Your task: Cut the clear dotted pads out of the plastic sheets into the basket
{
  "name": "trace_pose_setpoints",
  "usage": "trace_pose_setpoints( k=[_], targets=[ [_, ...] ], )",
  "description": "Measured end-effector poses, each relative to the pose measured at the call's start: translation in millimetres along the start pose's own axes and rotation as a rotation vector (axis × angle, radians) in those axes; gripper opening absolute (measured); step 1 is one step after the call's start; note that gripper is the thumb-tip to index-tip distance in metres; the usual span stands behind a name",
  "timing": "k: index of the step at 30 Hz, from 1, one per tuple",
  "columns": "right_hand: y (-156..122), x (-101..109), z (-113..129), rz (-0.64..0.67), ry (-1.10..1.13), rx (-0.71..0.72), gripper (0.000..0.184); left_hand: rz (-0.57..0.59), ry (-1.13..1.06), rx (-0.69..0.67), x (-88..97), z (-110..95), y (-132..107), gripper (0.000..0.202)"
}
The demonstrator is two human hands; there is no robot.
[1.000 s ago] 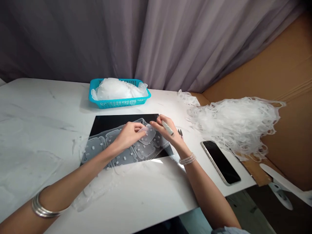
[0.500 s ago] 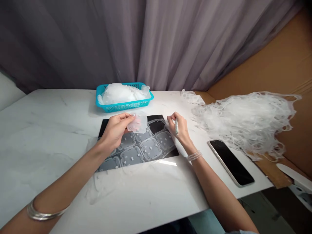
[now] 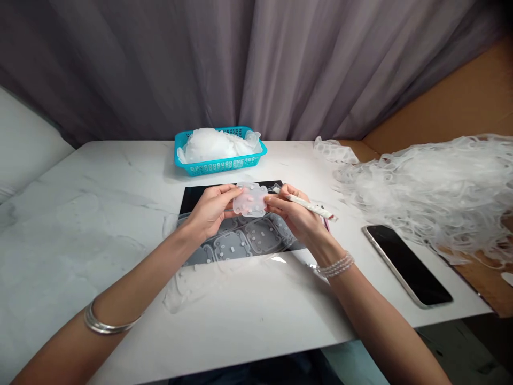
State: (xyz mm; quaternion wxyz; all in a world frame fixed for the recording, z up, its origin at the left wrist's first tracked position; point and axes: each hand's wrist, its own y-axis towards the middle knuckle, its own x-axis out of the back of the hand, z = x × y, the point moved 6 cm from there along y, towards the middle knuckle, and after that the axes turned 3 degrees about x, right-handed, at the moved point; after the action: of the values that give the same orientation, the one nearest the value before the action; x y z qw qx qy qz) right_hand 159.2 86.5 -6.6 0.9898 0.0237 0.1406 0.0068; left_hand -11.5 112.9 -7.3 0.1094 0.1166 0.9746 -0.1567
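Note:
My left hand pinches the left edge of a small translucent silicone-like piece with wavy edges and little raised bumps. My right hand grips the same piece at its right edge. Tucked in that hand is a slim white pen-like tool, slanting down to the right; its working tip is hard to make out. Beneath both hands lies a clear moulded sheet of similar pieces, over a black board. Part of the sheet spreads past the board's front edge onto the table.
Behind the hands stands a turquoise basket heaped with translucent pieces. At right, a large pile of cut-out translucent frames lies against cardboard. A phone rests near the right table edge. A grey curtain hangs behind.
My right hand has come left and taken hold of the piece's right edge, the pen-like tool still in it. The piece now faces flat toward me. The view has shifted left.

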Motion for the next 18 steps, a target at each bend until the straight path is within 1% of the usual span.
trace_pose_setpoints(
  k=[4,9,11,13,14,15,16,18],
  targets=[
    [-1,2,1,-0.013,0.043,0.019,0.046,0.009,0.007,-0.001,-2.4,-1,-2,0.018],
    [-1,7,6,-0.022,0.019,0.111,0.043,0.036,-0.003,0.01,-1.8,2,-1,0.023],
    [-1,11,12,-0.071,-0.048,0.182,0.041,0.001,-0.051,0.009,1.2,3,0,0.025],
    [-4,12,20,-0.145,-0.193,0.288,0.041,-0.056,-0.119,0.023,3.5,5,-1,0.029],
    [-7,10,23,-0.161,-0.285,0.342,0.041,-0.07,-0.156,0.05,2.7,6,-2,0.031],
    [-9,5,25,-0.142,-0.372,0.385,0.041,-0.061,-0.194,0.091,-0.2,8,-3,0.034],
    [-11,-2,25,-0.094,-0.444,0.411,0.041,-0.027,-0.229,0.138,-5.1,11,-5,0.037],
    [-14,-16,24,0.023,-0.532,0.41,0.04,0.071,-0.275,0.21,-16.7,13,-9,0.041]
  ],
)
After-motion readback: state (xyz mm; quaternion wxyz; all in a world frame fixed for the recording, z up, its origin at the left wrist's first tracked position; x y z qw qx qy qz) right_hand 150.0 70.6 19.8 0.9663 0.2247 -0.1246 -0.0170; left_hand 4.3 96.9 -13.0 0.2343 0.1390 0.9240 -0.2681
